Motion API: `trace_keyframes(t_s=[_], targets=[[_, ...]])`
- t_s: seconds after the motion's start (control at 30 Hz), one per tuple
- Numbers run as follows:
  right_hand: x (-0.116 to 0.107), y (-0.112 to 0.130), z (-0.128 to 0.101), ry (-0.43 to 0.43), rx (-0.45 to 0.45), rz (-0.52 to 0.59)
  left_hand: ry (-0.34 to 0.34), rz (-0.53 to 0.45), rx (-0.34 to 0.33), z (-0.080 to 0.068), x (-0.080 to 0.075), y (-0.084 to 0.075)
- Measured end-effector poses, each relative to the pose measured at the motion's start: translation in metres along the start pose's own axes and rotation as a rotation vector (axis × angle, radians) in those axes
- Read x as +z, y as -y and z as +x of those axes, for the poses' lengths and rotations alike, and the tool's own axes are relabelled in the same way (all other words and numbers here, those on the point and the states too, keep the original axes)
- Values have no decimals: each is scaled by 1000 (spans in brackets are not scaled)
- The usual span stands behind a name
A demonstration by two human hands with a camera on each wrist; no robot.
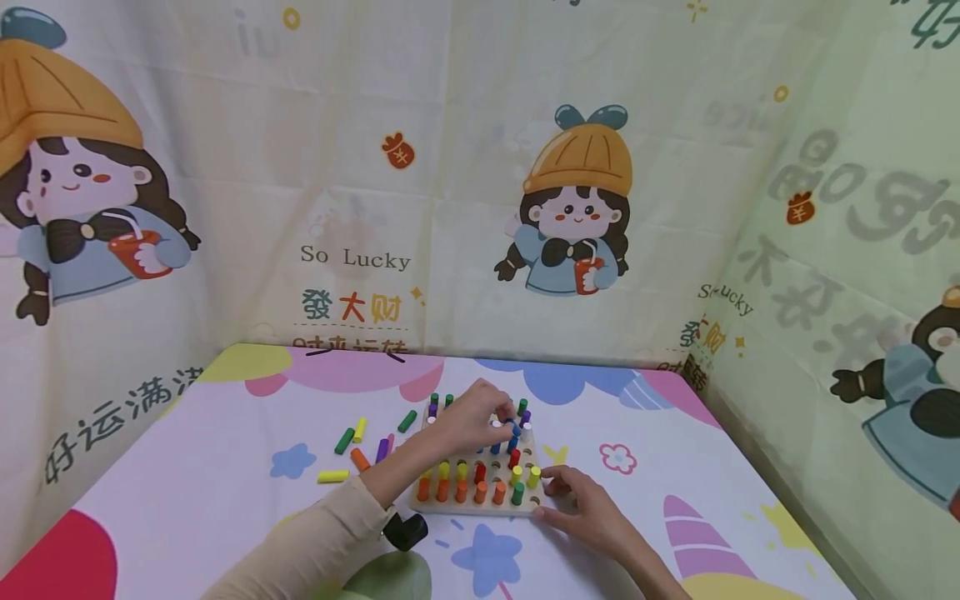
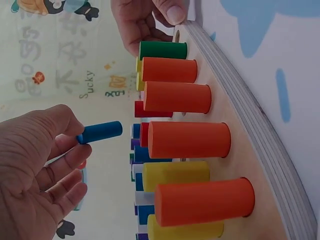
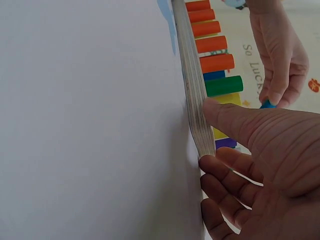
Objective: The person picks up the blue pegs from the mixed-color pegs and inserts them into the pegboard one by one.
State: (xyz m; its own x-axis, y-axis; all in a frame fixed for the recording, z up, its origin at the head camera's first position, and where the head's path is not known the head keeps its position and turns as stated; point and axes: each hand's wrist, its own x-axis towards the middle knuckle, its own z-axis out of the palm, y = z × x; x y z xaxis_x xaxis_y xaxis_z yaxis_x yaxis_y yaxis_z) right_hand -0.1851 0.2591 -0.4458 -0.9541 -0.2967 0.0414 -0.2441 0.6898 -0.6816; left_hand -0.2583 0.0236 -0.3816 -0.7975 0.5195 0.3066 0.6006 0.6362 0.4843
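Pegboard (image 1: pixel 480 503), wooden, on tabletop (image 1: pixel 225 492), carrying upright coloured pegs. Left hand (image 1: pixel 468 417) over the board's far half, fingertips pinching a blue peg (image 2: pixel 101 132) above the holes. Right hand (image 1: pixel 581 508) at the board's near right corner, thumb pressing its edge, fingers relaxed. Loose pegs (image 1: pixel 360 442) lie left of board.

Head view: above, far, facing down-forward; wrist views — close, apparently edge-on; all share pegboard (image 1: pixel 480 500).
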Motion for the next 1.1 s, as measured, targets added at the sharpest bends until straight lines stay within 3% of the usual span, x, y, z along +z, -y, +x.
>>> trace_keyframes(t_s=[0.27,0.5,1.1], targets=[[0,0,-1,1,-17,11,59,-7,-3,11,9,-1],[1,-1,-2,-4,-44,9,92,41,40,18,14,-4],[1,3,-3,-6,-33,17,213,32,-29,21,22,0]])
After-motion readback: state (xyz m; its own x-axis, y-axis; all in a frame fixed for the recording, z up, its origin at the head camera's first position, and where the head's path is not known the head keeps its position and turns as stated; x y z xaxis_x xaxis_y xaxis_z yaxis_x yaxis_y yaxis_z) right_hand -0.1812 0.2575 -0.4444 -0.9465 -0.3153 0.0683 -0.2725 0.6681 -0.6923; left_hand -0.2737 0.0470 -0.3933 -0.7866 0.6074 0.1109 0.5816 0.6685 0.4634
